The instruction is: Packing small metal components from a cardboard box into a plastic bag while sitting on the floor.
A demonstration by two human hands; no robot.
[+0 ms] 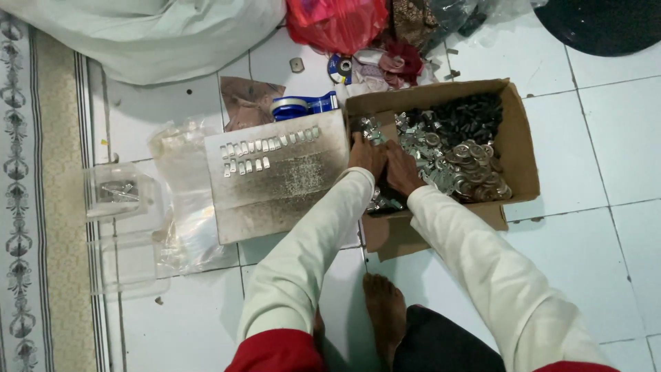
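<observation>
Both hands are inside the near-left corner of the open cardboard box (pixel 520 148); the left hand (pixel 365 155) lies knuckles up on the heap of small silvery metal parts (pixel 458 169), fingers curled down into it; the right hand (pixel 401 172), just beside and touching the left, is likewise bent into the pile; whether either hand has closed on a piece cannot be told, the fingertips being buried. The parts lie jumbled, no common direction to their long axes; black pieces (pixel 468 114) fill the far side of the box, beyond the hands. Immediately left of the left hand lies a grey board (pixel 275 200); on it two rows of small metal clips (pixel 265 146) are set side by side, each long axis pointing away from the person, apparently laid out for order. Farther left: clear plastic bags (pixel 182 207) and a clear container (pixel 120 193); beyond the board, a blue tape dispenser (pixel 303 105).
</observation>
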